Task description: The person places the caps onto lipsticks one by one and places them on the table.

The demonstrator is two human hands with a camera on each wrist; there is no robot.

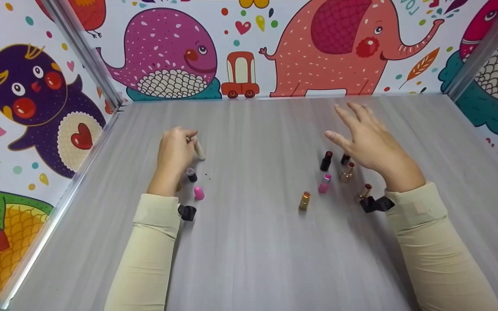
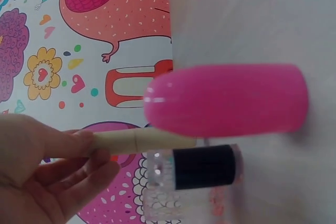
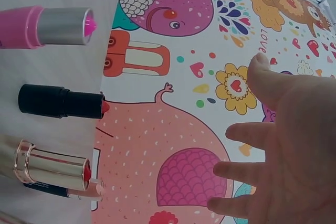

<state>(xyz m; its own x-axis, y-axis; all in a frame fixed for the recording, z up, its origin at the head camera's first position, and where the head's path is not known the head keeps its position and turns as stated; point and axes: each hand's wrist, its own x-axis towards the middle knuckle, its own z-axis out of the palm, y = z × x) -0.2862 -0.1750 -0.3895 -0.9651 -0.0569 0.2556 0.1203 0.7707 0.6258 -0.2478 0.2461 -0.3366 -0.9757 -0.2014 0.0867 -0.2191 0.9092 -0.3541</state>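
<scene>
Left hand [image 1: 176, 149]: the cream tube [image 1: 200, 150] is pinched at its upper end by thumb and fingers.
Cream tube: held over the left side of the table [image 1: 249, 250]; whether the surface is touched cannot be told.
Right hand [image 1: 372, 144]: fingers spread wide, raised beside the lipsticks.
Caps: the pink cap [image 1: 199, 193] and black cap [image 1: 192, 175] are stood near the left wrist.
Lipsticks: black [image 1: 326, 161], pink [image 1: 324, 185] and gold [image 1: 304, 201] ones are stood uncapped.

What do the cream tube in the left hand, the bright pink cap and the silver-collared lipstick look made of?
Cream tube: probably plastic; smooth, dull, though coated card is possible.
Pink cap: likely glossy plastic; bright highlights on its rounded end.
Lipstick: pink base probably plastic, evenly coloured; silver collar metal or metallised plastic, by its grey sheen.
</scene>
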